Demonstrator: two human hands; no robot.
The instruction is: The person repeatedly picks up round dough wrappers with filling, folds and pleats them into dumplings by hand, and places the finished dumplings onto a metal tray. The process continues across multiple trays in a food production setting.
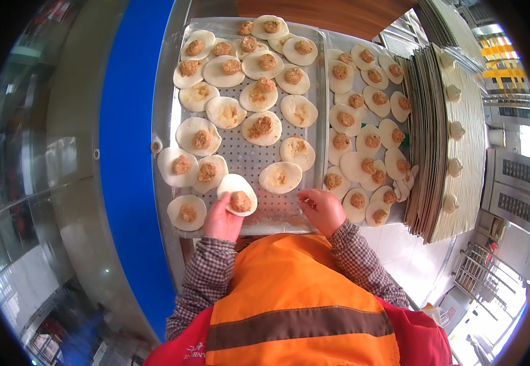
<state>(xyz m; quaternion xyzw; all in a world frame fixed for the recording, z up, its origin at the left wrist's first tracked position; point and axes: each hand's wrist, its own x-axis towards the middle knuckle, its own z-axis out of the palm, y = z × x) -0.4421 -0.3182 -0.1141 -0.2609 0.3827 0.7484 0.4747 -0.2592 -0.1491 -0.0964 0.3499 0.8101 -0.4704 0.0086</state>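
My left hand holds a round dough wrapper with a ball of minced filling on it, above the near edge of a perforated metal tray. My right hand hovers over the tray's near right corner, its fingers half curled and nothing visible in them. Several wrappers lie on the tray, many with a filling ball. Others, such as the wrapper between my hands, carry only smears or scraps of filling.
More filled wrappers lie on a second surface to the right. Beside them, a tall stack of trays has several pleated buns along its top. A crumpled white cloth lies against the stack. A blue panel runs along the left.
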